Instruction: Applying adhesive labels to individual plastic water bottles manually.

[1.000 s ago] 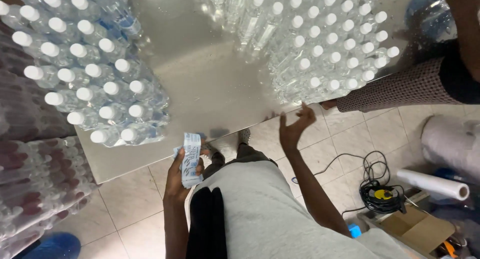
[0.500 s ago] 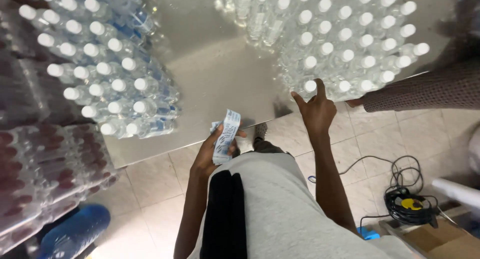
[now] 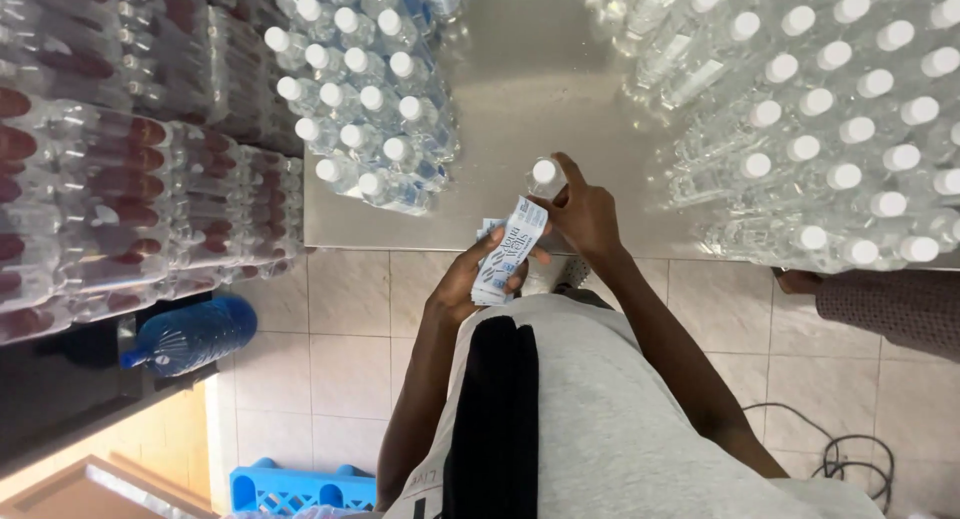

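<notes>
My left hand (image 3: 468,279) grips a stack of white and blue printed labels (image 3: 508,249), held upright just in front of the steel table's near edge. My right hand (image 3: 585,214) holds a clear plastic water bottle with a white cap (image 3: 545,175) by its upper body, above the table edge and right beside the labels. A block of labelled bottles (image 3: 365,104) stands to the left on the steel table (image 3: 535,74). A larger group of unlabelled clear bottles (image 3: 840,129) fills the table's right side.
Shrink-wrapped bottle packs (image 3: 120,169) are stacked at the left. A large blue water jug (image 3: 195,334) lies on the floor below them, with a blue crate (image 3: 295,484) nearby. Another person's sleeve and hand (image 3: 880,299) show at the right. A black cable (image 3: 850,459) lies on the tiles.
My right hand reached to the clear bottles, took one and brought it left to the labels. My left hand stayed on the labels. The view has shifted left.
</notes>
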